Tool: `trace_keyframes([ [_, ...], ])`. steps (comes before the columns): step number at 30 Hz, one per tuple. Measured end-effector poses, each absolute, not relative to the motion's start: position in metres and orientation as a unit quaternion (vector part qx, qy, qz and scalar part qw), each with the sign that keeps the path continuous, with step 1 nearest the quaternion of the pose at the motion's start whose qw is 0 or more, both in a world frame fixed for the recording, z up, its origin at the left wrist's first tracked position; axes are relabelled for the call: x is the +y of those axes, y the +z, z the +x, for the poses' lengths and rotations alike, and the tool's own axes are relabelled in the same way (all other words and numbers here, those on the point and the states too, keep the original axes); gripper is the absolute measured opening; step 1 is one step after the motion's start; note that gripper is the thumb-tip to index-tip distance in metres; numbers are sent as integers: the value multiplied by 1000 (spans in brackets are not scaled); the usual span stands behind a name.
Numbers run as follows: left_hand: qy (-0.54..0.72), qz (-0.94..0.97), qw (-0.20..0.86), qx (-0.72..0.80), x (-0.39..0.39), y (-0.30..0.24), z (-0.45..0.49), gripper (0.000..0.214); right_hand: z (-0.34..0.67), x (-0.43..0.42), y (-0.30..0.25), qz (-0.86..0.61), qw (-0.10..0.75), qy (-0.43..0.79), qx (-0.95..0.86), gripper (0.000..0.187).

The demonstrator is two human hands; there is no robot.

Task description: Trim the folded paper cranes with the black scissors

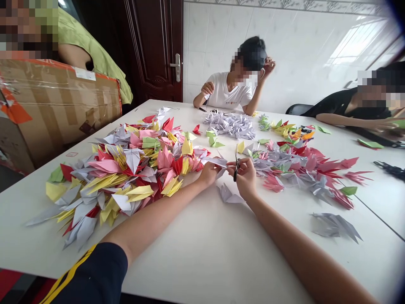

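Note:
My left hand (209,172) is closed on a folded lilac paper piece (218,161) held just above the white table (202,253). My right hand (245,176) grips small black scissors (236,165), blades pointing up beside that paper. Another folded lilac piece (229,195) lies on the table right below my hands. A big heap of folded paper shapes (126,169) in pink, yellow, red and lilac spreads to the left of my left arm.
A second heap of red, pink and lilac folds (303,169) lies to the right, a lilac pile (230,124) at the far side, one lilac fold (337,226) near right. A cardboard box (57,105) stands at left. Three other people sit around the table.

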State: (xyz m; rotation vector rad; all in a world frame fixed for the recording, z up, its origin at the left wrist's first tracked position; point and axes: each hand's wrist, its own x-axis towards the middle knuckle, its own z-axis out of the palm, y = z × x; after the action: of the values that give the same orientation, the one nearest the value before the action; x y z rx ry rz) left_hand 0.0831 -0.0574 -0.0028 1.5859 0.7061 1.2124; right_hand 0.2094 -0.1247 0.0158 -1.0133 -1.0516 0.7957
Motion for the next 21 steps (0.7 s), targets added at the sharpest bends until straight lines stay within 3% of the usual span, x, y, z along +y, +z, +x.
trace_keyframes([
  [12, 453, 710, 412, 349, -66, 3, 82, 20, 205, -123, 9, -451, 702, 333, -440, 48],
  [21, 378, 786, 227, 434, -88, 26, 72, 13, 205, -130, 13, -431, 695, 271, -508, 44],
])
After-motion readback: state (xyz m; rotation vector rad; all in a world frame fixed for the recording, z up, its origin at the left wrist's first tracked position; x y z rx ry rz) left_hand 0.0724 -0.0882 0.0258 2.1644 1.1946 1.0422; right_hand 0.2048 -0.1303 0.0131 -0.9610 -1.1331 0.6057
